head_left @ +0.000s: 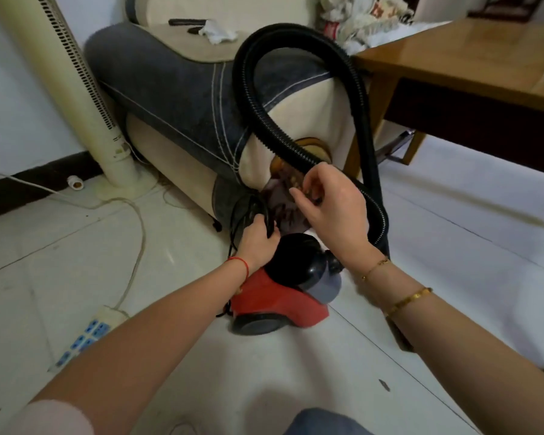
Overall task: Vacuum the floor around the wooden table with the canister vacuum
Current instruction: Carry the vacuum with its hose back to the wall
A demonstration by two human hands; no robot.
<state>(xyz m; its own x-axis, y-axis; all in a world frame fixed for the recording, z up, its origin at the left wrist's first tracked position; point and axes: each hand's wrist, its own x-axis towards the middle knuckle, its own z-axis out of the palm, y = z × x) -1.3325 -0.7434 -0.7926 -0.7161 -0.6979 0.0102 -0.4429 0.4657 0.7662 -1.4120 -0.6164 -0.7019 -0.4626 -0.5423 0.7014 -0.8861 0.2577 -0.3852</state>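
A red canister vacuum (277,301) with a black top and grey front stands on the white tiled floor by the sofa's end. Its black ribbed hose (248,98) loops high up over the sofa arm and comes back down on the right. My left hand (258,243) grips a bundle of black power cord (248,208) just behind the canister. My right hand (330,205) hovers above the canister beside the hose, fingers loosely curled; whether it holds anything is hidden. The wooden table (471,64) stands at the upper right.
A grey and cream sofa (176,92) fills the middle back. A cream tower fan (73,89) stands at the left by the wall. A white power strip (85,337) with its cable lies on the floor at the lower left. My knee (321,423) shows at the bottom.
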